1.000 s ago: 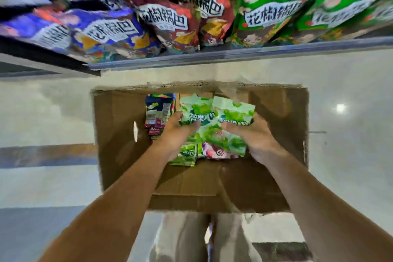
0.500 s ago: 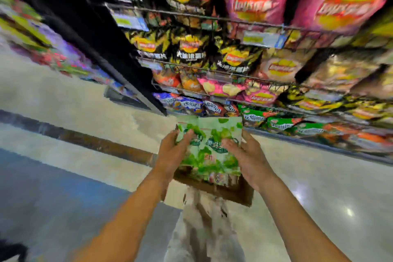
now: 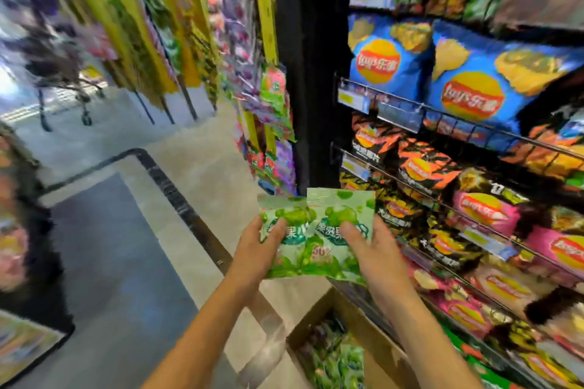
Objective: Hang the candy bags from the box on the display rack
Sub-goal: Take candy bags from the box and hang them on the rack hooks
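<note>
- Both bare arms reach forward from the bottom of the view and meet just below centre, holding a small stack of green candy bags (image 3: pixel 316 234) upright between them.
- The left hand (image 3: pixel 257 253) grips the stack's left edge, its thumb pressed across the front of the nearer bag.
- The right hand (image 3: pixel 374 249) clasps the right edge, thumb lying over the printed label; the remaining fingers are hidden behind the bags.
- At least two bags show, overlapping side by side, their sealed top edges uppermost.
- At 6 o'clock, below the hands, an open cardboard box (image 3: pixel 373 338) sits on the floor (image 3: pixel 202 167) with more green candy bags inside.
- At 12 o'clock from the hands stands a hanging display rack (image 3: pixel 271 123) with yellow strips, carrying green, red and purple bags.
- From 1 to 4 o'clock, wire shelves (image 3: pixel 442 117) hold blue, black, pink and yellow crisp packets.
- The far left of the view is blurred.
</note>
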